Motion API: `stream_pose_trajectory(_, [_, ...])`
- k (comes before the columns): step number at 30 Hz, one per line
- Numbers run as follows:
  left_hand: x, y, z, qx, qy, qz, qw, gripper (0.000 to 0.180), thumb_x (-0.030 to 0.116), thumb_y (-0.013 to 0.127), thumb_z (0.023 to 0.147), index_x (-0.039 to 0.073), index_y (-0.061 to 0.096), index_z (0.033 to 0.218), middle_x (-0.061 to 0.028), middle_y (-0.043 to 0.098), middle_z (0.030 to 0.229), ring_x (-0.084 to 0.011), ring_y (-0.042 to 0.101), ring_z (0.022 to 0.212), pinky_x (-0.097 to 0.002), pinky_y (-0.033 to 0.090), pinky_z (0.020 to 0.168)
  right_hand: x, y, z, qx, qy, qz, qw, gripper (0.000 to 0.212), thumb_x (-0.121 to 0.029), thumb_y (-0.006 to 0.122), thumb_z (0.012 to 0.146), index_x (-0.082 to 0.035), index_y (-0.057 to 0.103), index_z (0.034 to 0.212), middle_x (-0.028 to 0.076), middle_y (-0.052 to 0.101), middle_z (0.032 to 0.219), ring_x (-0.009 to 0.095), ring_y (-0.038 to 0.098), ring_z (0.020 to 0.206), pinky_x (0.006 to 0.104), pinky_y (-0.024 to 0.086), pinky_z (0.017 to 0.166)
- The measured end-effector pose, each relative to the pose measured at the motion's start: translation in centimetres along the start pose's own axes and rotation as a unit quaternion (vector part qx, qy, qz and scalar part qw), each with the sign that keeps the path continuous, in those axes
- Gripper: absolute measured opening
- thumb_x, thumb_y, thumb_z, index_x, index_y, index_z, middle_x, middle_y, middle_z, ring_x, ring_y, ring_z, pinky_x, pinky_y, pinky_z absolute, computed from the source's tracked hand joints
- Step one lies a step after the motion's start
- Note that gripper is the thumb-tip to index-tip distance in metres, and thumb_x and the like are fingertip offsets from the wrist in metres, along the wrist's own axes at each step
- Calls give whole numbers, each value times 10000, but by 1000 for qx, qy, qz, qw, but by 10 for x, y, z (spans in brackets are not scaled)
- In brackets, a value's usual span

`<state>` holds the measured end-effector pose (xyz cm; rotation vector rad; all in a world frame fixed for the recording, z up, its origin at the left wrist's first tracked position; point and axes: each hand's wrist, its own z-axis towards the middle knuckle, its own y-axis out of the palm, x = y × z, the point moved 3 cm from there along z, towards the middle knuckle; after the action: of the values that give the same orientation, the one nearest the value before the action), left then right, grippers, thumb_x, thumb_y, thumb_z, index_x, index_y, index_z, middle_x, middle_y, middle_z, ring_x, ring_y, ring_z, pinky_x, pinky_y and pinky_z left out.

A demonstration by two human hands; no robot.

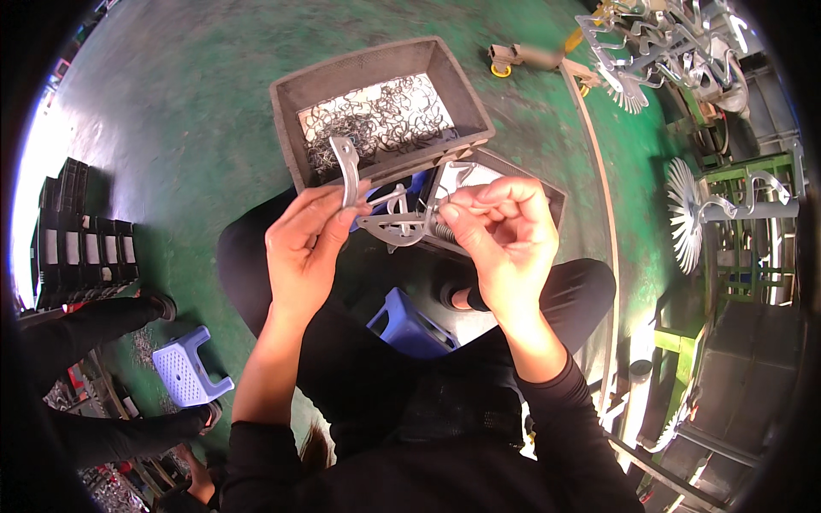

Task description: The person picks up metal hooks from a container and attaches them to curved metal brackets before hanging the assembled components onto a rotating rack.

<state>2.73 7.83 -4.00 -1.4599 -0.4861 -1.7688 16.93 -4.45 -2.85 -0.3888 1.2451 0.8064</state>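
My left hand [308, 239] is closed on a curved silver metal bracket [348, 167], which stands up from the fingers with a hole near its top. Thumb and forefinger of my right hand [510, 232] are pinched on a small thin wire piece [445, 198], partly hidden by the fingertips. Between and below the hands is a silver sector-shaped metal part [395, 229]; whether either hand touches it I cannot tell. Beyond them stands a grey plastic bin [385, 61] holding many small dark wire clips [376, 120].
A second grey bin [547, 198] with metal parts sits behind my right hand. A blue stool [406, 329] is between my legs, another stool [184, 369] at left beside another person's legs [94, 338]. Racks of metal parts [676, 60] line the right; black crates [90, 244] stand left.
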Motion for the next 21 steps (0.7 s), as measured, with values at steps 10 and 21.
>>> stream_pose_trajectory(10, [49,9,16,12,74,-14,997,190,-10,554,853,-85,600,1021,-124,609,956,-143,625,796,-214,483,685,1,-1,-4,-9,-58,-75,995,262,55,665,754,-17,462,904,96,644,833,118,644,744,233,515,661])
stream_pose_trajectory(21, [63,12,12,-100,-181,-220,953,405,109,649,717,-138,568,1028,-133,580,791,-197,608,671,-372,526,763,3,-4,-7,-30,-114,-159,980,244,27,714,707,-11,525,856,108,639,822,158,646,724,254,513,645])
